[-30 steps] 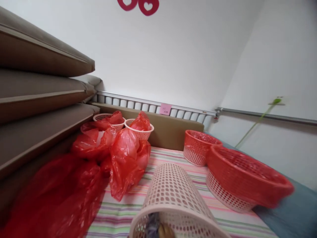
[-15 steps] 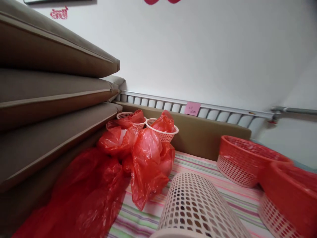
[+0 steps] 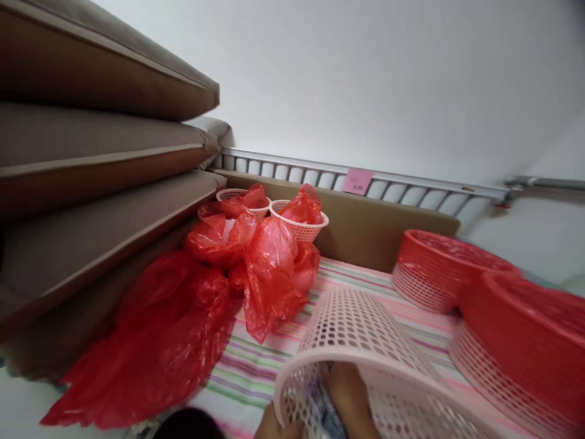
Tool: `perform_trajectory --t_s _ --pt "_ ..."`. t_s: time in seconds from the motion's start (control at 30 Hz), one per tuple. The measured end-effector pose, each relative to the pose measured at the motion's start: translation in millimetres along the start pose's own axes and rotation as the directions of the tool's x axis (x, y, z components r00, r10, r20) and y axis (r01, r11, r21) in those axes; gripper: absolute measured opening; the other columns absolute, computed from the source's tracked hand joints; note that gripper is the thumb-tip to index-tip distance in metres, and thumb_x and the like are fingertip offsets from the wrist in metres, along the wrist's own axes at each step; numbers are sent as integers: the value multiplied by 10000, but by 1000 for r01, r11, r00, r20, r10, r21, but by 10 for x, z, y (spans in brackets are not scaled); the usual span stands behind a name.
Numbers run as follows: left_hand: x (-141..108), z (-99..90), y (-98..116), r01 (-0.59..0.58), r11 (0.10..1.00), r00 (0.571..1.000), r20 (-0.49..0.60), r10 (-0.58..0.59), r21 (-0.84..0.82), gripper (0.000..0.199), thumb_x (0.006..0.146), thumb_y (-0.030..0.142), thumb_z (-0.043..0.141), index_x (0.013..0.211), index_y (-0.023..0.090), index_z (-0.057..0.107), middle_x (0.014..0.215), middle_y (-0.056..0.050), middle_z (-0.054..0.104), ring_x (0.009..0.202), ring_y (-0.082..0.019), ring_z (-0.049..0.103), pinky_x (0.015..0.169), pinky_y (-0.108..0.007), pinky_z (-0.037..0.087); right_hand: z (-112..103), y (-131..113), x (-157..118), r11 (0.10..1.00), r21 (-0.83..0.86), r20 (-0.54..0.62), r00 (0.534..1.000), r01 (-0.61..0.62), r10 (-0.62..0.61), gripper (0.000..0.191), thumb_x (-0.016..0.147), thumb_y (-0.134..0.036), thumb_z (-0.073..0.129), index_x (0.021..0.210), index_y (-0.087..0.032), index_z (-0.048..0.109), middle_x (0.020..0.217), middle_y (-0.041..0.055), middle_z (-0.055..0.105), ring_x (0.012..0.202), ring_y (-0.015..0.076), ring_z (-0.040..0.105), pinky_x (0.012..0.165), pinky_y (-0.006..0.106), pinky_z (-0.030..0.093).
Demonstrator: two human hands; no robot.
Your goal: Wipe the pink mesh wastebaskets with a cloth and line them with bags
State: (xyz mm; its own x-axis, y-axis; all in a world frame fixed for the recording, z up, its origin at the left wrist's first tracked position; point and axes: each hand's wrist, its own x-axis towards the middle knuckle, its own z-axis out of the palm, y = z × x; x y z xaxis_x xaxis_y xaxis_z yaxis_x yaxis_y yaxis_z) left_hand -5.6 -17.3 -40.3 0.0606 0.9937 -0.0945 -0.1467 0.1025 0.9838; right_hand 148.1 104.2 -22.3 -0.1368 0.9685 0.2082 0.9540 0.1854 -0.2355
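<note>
A pale pink perforated plastic basket (image 3: 347, 323) lies tipped on the striped sheet (image 3: 247, 372), its open mouth toward me. My left hand (image 3: 278, 427) grips its rim at the bottom edge of the view, partly cut off. My right hand (image 3: 350, 396) reaches inside the basket, fingers bent against a bluish-grey cloth (image 3: 329, 410) that it appears to hold. The fingertips are partly hidden by the basket wall. Crumpled red plastic bags (image 3: 274, 268) lie just beyond and left of the basket.
Two baskets lined with red bags stand at right, one nearer (image 3: 525, 329) and one farther (image 3: 429, 262). Two small pink baskets (image 3: 301, 231) holding red plastic sit at the back. Stacked cushions (image 3: 105, 134) rise at left. A radiator (image 3: 292, 171) runs along the wall. A dark rounded shape (image 3: 189, 424) shows below.
The view has tilted down. The basket's mouth and both my hands, hidden before, now show at the bottom, with the right hand inside the basket. The bags and other baskets look unmoved.
</note>
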Motion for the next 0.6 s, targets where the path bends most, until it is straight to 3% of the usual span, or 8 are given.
perform_trajectory --t_s 0.07,0.17,0.27,0.3,0.37,0.47,0.6 --pt "20 29 -33 -26 999 1000 -6 26 -29 537 740 543 645 1092 138 623 1084 -117 689 1053 -298 602 940 -416 461 23 -32 -355 999 -32 22 1000 -15 15 239 814 -238 501 962 -271 686 1014 122 668 1037 288 591 900 407 434" --pt "35 54 -124 -65 998 995 -75 66 19 534 715 576 635 994 120 649 941 -113 731 959 -275 645 883 -347 493 27 -101 -862 999 -43 45 999 6 -4 315 781 -212 495 1048 -229 659 1102 106 644 1077 267 562 951 371 402" --pt "69 46 -217 46 990 998 -47 -40 130 543 743 605 561 955 109 628 609 -62 700 558 -218 649 539 -300 527 -19 -177 -1098 1000 -15 60 998 16 -15 355 750 -190 513 1080 -214 643 1137 99 622 1098 272 536 951 374 401" --pt "85 36 -231 79 983 997 -30 -75 166 550 751 612 536 948 107 626 521 -39 663 446 -200 601 439 -281 484 -40 -192 -1090 1000 -21 64 998 -6 7 347 743 -188 518 1064 -202 649 1117 107 627 1078 282 543 932 385 414" --pt "115 1 -218 83 973 997 -17 -81 214 538 758 597 523 934 102 642 488 -32 646 401 -197 575 393 -270 449 -77 -194 -952 997 -47 62 996 -54 57 326 737 -187 524 1032 -162 661 1057 130 641 1016 302 567 889 407 437" --pt "136 -70 -106 -21 963 999 -33 31 269 444 785 496 534 930 104 683 672 -75 723 652 -243 670 593 -291 525 -95 -122 -543 998 -19 29 998 -59 60 343 758 -203 535 1073 -132 649 1064 145 645 1018 304 570 900 408 425" --pt "98 -128 76 -90 934 996 26 87 345 377 830 406 505 947 102 695 854 -93 744 871 -262 656 774 -295 507 -28 70 6 997 47 13 998 -69 68 318 895 -278 451 1160 -181 598 1244 107 574 1180 269 483 1018 441 332"
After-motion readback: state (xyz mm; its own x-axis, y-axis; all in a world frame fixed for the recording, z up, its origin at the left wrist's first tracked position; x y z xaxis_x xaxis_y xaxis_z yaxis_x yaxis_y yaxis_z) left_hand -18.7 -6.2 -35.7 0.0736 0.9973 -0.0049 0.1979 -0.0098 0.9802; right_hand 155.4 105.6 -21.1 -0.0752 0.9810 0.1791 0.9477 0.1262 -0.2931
